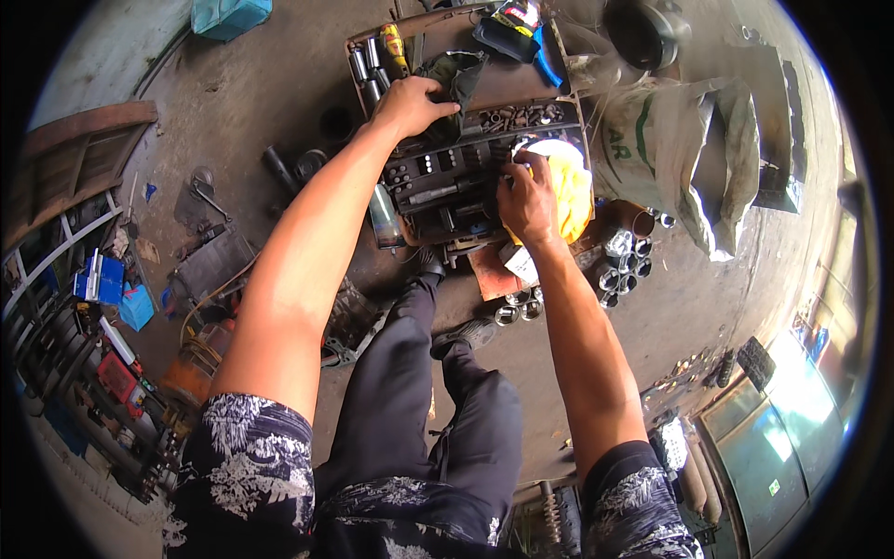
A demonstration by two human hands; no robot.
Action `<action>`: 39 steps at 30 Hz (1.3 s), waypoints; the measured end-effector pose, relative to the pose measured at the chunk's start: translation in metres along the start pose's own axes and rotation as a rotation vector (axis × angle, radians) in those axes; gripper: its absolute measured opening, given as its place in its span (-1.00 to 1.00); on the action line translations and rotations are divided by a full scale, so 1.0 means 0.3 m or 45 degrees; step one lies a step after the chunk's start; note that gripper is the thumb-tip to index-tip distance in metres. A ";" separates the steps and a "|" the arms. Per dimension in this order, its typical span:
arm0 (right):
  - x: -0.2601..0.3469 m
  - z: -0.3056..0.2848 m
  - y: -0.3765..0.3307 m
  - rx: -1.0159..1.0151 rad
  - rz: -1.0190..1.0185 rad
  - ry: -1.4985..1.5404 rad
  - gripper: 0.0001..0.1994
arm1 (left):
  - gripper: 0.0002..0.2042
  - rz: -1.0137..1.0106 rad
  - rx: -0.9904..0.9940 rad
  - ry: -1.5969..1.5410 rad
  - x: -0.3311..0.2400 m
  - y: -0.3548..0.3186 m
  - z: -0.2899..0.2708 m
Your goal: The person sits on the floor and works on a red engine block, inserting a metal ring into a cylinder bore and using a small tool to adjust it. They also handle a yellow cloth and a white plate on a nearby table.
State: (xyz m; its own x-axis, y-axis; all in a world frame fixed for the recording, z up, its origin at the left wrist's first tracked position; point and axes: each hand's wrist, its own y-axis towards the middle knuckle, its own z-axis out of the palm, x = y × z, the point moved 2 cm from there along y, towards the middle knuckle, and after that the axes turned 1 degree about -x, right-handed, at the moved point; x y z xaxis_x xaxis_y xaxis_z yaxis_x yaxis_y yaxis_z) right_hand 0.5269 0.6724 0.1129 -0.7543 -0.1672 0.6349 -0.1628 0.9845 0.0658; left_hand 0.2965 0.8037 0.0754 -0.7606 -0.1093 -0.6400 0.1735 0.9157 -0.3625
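Observation:
My left hand (410, 107) reaches to a dark green, crumpled cloth (458, 74) at the upper part of a metal toolbox (447, 238). Its thumb and fingers close round the cloth's near left edge. My right hand (529, 200) is over the box's right side, fingers curled together; what they hold is hidden. Beside and partly under it lies a yellow cloth (573, 191) with a white part. Between the hands, a tray holds rows of small dark sockets or bits (428, 164), a ratchet-like tool (442, 193) and loose small metal pieces (521, 118).
Long sockets and a yellow-handled tool (395, 47) lie at the box's upper left, a black tray (507, 37) at its top. Steel cylinders (619, 275) stand to the right, near a white sack (652, 140). A rack with tools (102, 279) is at far left.

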 end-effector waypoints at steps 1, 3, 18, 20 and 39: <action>-0.001 -0.001 -0.001 -0.029 0.006 0.014 -0.75 | -0.52 -0.001 0.013 -0.021 0.002 -0.001 -0.003; 0.000 0.004 0.001 -0.022 0.035 0.010 -0.75 | -0.55 -0.008 0.027 -0.049 0.005 -0.003 -0.008; 0.071 0.076 0.175 0.003 -0.109 -0.135 -0.72 | -0.64 -0.151 0.154 -0.260 0.033 0.018 -0.059; 0.083 0.107 0.212 0.183 -0.085 -0.241 -0.70 | -0.62 -0.146 0.151 -0.247 0.035 0.022 -0.057; 0.090 0.131 0.371 0.831 -0.111 -0.443 -0.63 | -0.64 -0.008 -0.079 -0.113 -0.015 -0.068 -0.009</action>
State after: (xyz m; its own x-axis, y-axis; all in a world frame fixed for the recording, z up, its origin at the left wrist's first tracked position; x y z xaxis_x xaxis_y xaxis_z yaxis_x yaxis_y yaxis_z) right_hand 0.4634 0.7755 0.1070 -0.8617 -0.3571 0.3604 -0.4939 0.7530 -0.4348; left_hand 0.2946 0.7864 0.0874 -0.7024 -0.1465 -0.6965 0.1275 0.9369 -0.3256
